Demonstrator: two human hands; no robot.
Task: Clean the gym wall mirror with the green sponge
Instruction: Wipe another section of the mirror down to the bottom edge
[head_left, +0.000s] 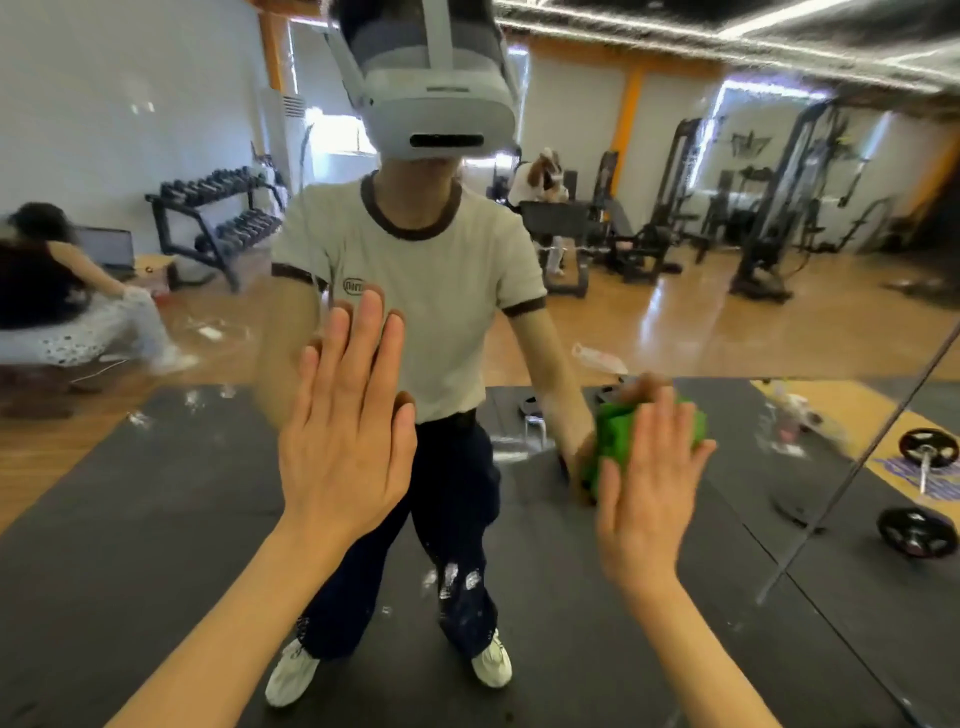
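I press the green sponge (618, 441) flat against the wall mirror (156, 130) under my right hand (649, 483), fingers straight. My left hand (345, 415) braces flat and spread on the glass. To wipe well I'd keep even pressure and overlap strokes — smears (457, 577) show lower down.

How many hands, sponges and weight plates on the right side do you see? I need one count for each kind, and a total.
Hands: 2 (left hand, right hand)
Green sponge: 1
Weight plates: 2 (upper, lower)
Total: 5
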